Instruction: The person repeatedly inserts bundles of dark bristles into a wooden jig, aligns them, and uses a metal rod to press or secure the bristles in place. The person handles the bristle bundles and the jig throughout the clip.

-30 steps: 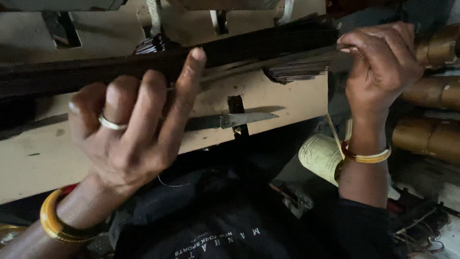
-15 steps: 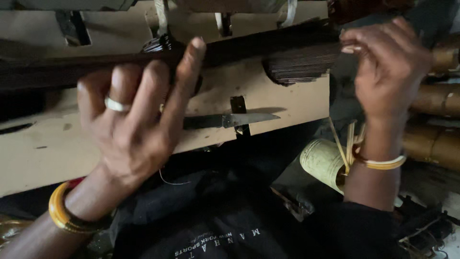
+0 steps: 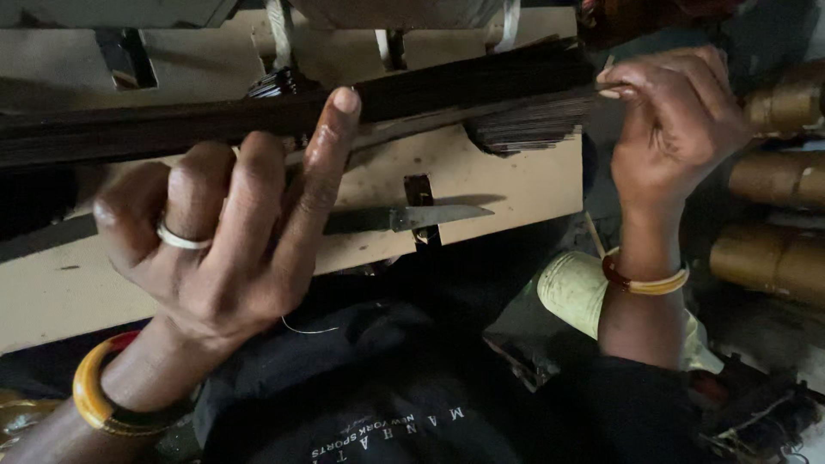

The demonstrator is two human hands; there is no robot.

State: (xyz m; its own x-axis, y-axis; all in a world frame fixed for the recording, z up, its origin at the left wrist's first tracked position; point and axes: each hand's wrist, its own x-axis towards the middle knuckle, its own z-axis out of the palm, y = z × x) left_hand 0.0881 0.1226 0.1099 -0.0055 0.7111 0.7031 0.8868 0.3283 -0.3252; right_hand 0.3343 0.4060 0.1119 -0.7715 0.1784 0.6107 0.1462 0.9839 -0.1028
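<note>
Pale wooden boards make up the desk (image 3: 507, 185) that fills the upper part of the head view, with dark slots and pale straps hanging down along its top edge. Across it runs a long bundle of thin dark sticks (image 3: 447, 86), lying nearly level from the left edge to the upper right and tilted slightly up toward the right. The left hand (image 3: 223, 249) is raised in front of this bundle near its middle, back of the hand toward the camera; its fingers (image 3: 331, 150) are apart and loosely curled, the index one stretched up so that its tip lies against the bundle, and they are not clamped around it. A pale ring sits on one finger, and a yellow bangle (image 3: 94, 391) circles the wrist. The right hand (image 3: 675, 129) is at the bundle's right end, its fingers drawn together and pinched on the tips of the sticks there. Just below that end a shorter stack of dark sticks (image 3: 528, 125) juts out over the desk edge. A folding knife (image 3: 421, 216) lies on the desk below the bundle, blade open and pointing right, well apart from both hands. A yellow and red bangle (image 3: 644, 279) is on the right wrist, and beside that forearm lies a pale yellow spool (image 3: 571, 292). Golden-brown spools (image 3: 778, 185) are stacked at the far right. Dark clothing fills the bottom of the view.
</note>
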